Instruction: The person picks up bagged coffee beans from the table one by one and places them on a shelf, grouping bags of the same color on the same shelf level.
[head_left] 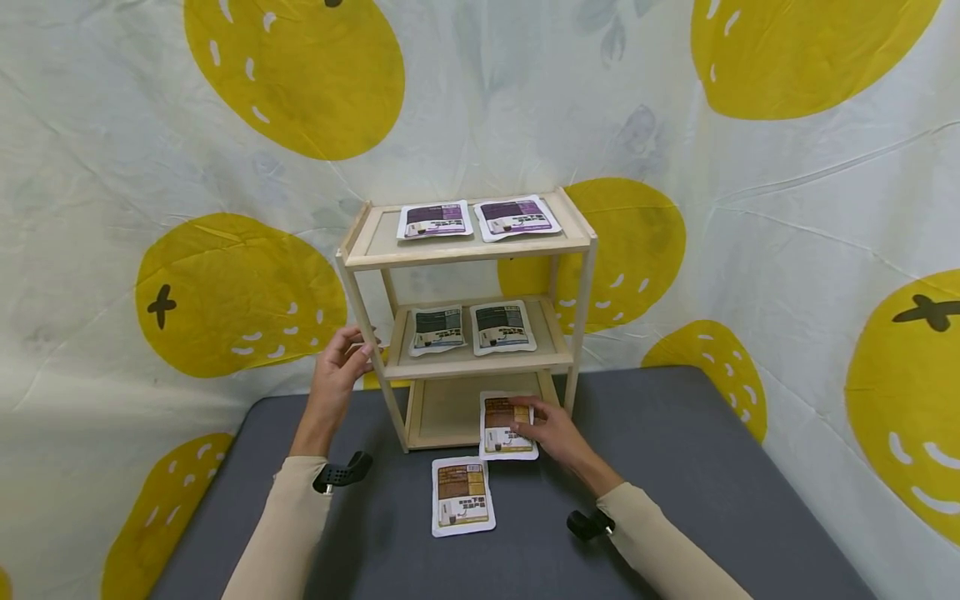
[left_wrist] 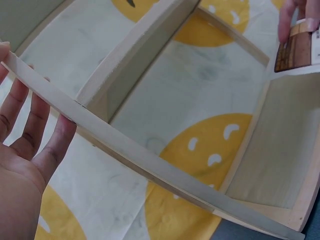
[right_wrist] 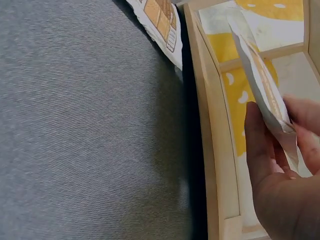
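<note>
My left hand (head_left: 339, 372) grips the front left post of a small three-tier wooden shelf (head_left: 480, 363). In the left wrist view its fingers (left_wrist: 55, 147) lie behind the post, with the thumb tip on the near side. My right hand (head_left: 553, 429) pinches a brown-and-white flat pouch (head_left: 497, 437) by its right edge. That pouch overlaps the front of the bottom tier in the head view; the right wrist view shows it edge-on between thumb and fingers. A second brown-and-white pouch (head_left: 462, 497) lies on the grey table in front of the shelf.
Two purple-and-white pouches (head_left: 517, 217) lie side by side on the top tier. On the middle tier are two dark green ones (head_left: 502, 327). The grey table (head_left: 645, 467) extends to both sides. Behind hangs a white cloth (head_left: 465, 100) with yellow fruit print.
</note>
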